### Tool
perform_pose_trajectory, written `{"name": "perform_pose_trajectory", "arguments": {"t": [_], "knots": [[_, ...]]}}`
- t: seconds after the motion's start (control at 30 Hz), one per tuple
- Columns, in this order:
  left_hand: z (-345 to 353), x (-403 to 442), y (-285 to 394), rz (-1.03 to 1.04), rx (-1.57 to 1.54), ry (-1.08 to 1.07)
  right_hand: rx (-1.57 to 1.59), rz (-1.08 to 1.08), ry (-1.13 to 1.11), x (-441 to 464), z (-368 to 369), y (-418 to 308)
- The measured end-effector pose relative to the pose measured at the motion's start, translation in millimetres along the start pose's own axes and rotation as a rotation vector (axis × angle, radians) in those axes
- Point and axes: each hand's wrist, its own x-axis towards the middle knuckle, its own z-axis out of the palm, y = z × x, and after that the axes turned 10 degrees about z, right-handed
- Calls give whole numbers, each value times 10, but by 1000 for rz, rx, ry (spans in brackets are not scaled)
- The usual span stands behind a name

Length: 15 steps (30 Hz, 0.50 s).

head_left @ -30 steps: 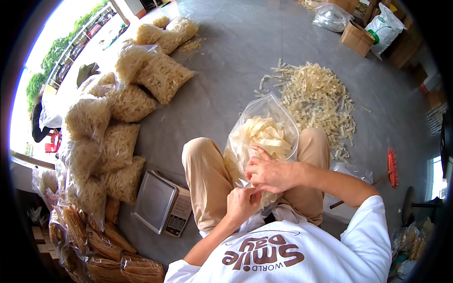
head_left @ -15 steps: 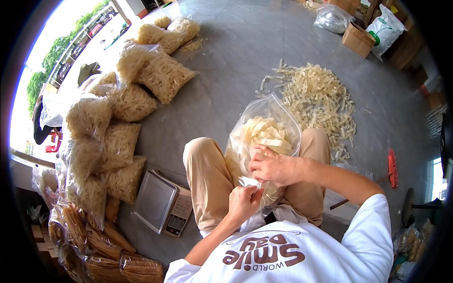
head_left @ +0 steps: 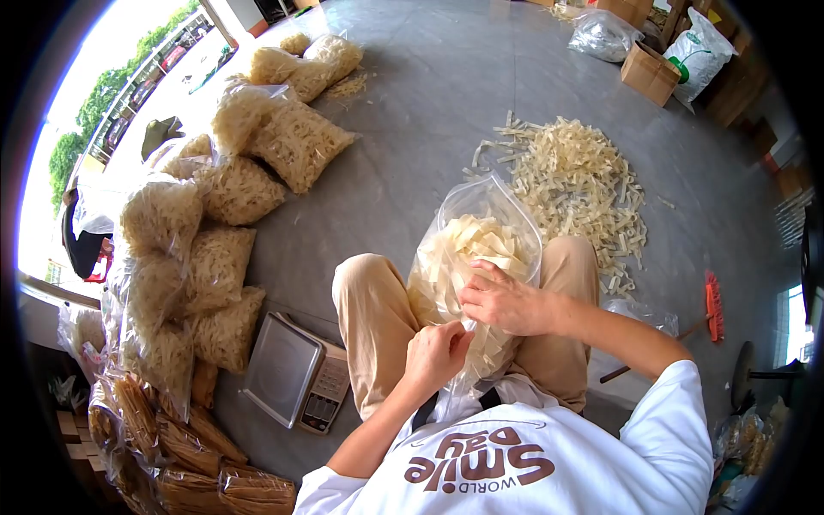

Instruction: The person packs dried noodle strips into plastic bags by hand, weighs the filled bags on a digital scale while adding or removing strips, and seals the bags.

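A clear plastic bag [head_left: 448, 206] filled with pale, flat dried strips [head_left: 485, 240] stands between my knees, its wide mouth facing away from me. My left hand [head_left: 436, 356] is closed in a pinch on the near side of the bag. Just above it and to the right, my right hand [head_left: 502, 300] has curled fingers gripping the bag's near part beside the strips. Its fingertips are partly hidden against the plastic. More strips show through the bag below my hands.
A loose pile of strips [head_left: 584, 180] lies on the floor beyond my right knee. Several filled bags [head_left: 300, 146] are heaped at the left, near a digital scale [head_left: 296, 373]. Bundles of brown dried sticks [head_left: 184, 442] lie lower left. A red broom [head_left: 713, 307] and cardboard box [head_left: 650, 73] are at the right.
My left hand has shifted slightly left and toward the bag's mouth. My right hand has moved a little right and away from me. The bag has tilted slightly left.
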Motion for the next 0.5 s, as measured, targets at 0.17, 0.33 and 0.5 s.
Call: {"name": "perform_pose_trajectory", "arguments": {"t": [0.17,0.33,0.5], "knots": [[133,16,-60,59,-35,28,56,51,14,-37,18,-16],[197,-85,2,137,105,73,387,78,-63,-33,-69,-23],[121,-128,27,190,189,150,276,-10,-141,35,-81,-31]]}}
